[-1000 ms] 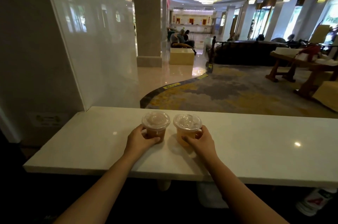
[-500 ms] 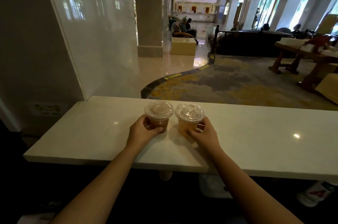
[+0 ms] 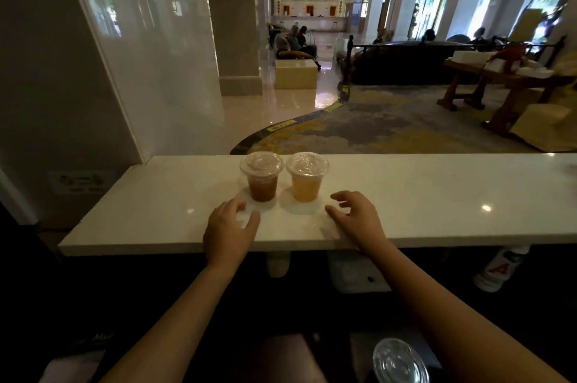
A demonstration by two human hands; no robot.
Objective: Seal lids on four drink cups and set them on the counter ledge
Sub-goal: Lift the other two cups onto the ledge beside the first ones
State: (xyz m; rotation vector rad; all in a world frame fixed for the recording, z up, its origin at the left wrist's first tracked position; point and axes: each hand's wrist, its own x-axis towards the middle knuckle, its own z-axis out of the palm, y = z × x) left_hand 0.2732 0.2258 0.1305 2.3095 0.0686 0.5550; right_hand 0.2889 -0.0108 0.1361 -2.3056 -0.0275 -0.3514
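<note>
Two clear plastic cups with flat lids stand side by side on the white counter ledge [image 3: 437,195]. The left cup [image 3: 262,178] holds a dark brown drink, the right cup [image 3: 307,178] a pale orange one. My left hand [image 3: 229,226] hovers just in front of the brown cup, fingers spread, holding nothing. My right hand [image 3: 359,217] is in front and to the right of the orange cup, also open and apart from it. A clear lidded cup top [image 3: 401,362] shows at the bottom edge, below the ledge.
A glossy white wall panel [image 3: 125,70] closes off the ledge's left end. Beyond the ledge is a lobby with carpet, a pillar [image 3: 232,23] and wooden tables. Under the ledge sit a white bottle [image 3: 496,270] and dim items in shadow.
Both hands have let go of the two cups and pulled back toward me. The cups stay standing on the ledge. The view has tilted downward.
</note>
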